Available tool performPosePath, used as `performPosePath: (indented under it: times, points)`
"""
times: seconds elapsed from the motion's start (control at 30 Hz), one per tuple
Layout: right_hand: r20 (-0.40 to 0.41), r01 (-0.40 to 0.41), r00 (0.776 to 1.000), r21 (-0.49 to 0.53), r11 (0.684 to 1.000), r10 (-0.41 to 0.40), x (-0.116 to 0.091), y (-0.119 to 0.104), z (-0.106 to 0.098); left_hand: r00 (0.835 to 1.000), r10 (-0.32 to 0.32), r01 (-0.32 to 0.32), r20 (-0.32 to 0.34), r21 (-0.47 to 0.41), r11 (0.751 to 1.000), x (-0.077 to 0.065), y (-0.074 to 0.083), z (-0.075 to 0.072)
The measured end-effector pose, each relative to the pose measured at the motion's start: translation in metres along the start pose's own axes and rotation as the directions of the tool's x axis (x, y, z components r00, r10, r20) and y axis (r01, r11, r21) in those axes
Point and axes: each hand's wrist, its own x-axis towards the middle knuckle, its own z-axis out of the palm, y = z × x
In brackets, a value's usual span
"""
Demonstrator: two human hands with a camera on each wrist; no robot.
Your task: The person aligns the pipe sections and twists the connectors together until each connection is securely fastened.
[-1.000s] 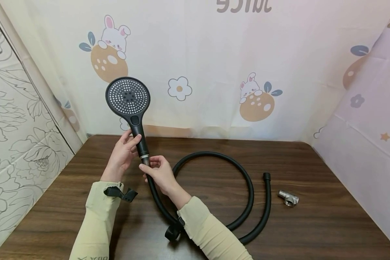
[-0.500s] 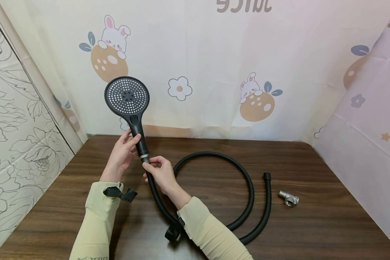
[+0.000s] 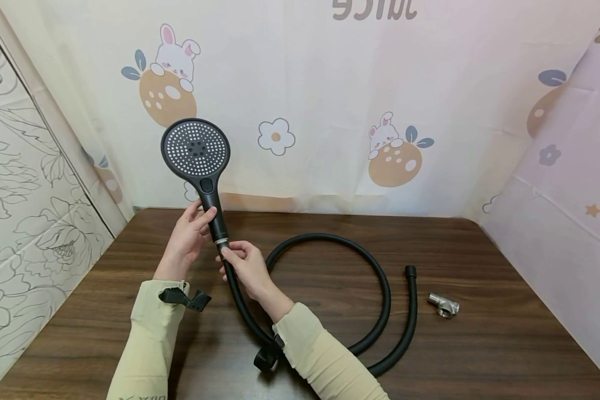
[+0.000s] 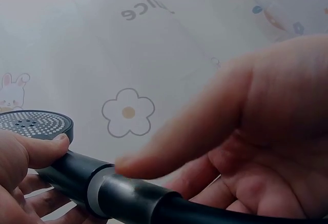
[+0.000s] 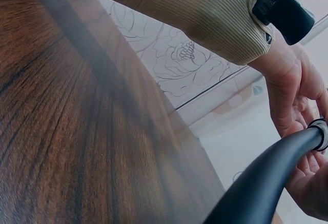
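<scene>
A black shower head (image 3: 196,147) with a round, pale-dotted spray face stands tilted above the table, face toward me. My left hand (image 3: 186,241) grips its handle, thumb on the front and fingers behind. At the handle's lower end, my right hand (image 3: 250,271) pinches the dark end nut (image 4: 136,196) of a black shower hose (image 3: 384,300). A pale ring shows between nut and handle in the left wrist view, with the right thumb over the nut's upper edge. In the right wrist view the hose curves up to the hands. The right sleeve hides part of it.
The hose loops over the brown wooden table (image 3: 505,344), its free end (image 3: 410,272) lying toward the right. Beside that end lies a small silver pipe fitting (image 3: 445,305). A printed curtain (image 3: 320,166) hangs behind the table. Black straps (image 3: 185,298) sit on the wrists.
My right thumb and fingers have shifted slightly on the hose nut, the thumb moving a little right and up. The left hand and shower head stay nearly still.
</scene>
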Motion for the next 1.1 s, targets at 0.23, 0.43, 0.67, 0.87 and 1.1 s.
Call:
performPosePath:
  times: [0.23, 0.43, 0.67, 0.87, 1.1]
  points:
    - [-0.036, 0.022, 0.999, 0.0, 1.0, -0.022, 0.0024, 0.0037, -0.0017, 1.0, 0.01, -0.01, 0.007, 0.021, 1.0, -0.0005, -0.0005, -0.0001]
    - [-0.055, 0.021, 0.998, -0.005, 1.0, -0.022, 0.002, 0.002, -0.0013, 1.0, 0.002, -0.002, 0.001, -0.004, 1.0, -0.0005, 0.0006, 0.0008]
    - [-0.017, 0.02, 1.0, -0.024, 1.0, -0.021, -0.0008, -0.0013, -0.0044, 1.0, -0.001, 0.001, 0.0, -0.022, 1.0, -0.0011, 0.0007, 0.0019]
    - [0.022, 0.036, 0.999, -0.045, 0.998, -0.035, -0.0022, -0.001, -0.0049, 1.0, -0.005, 0.005, -0.006, -0.008, 1.0, -0.0017, 0.0008, 0.0024]
    - [-0.01, -0.014, 1.0, 0.007, 1.0, 0.014, 0.0011, -0.0009, -0.0043, 1.0, -0.007, 0.007, -0.001, -0.013, 1.0, -0.0008, 0.0009, 0.0013]
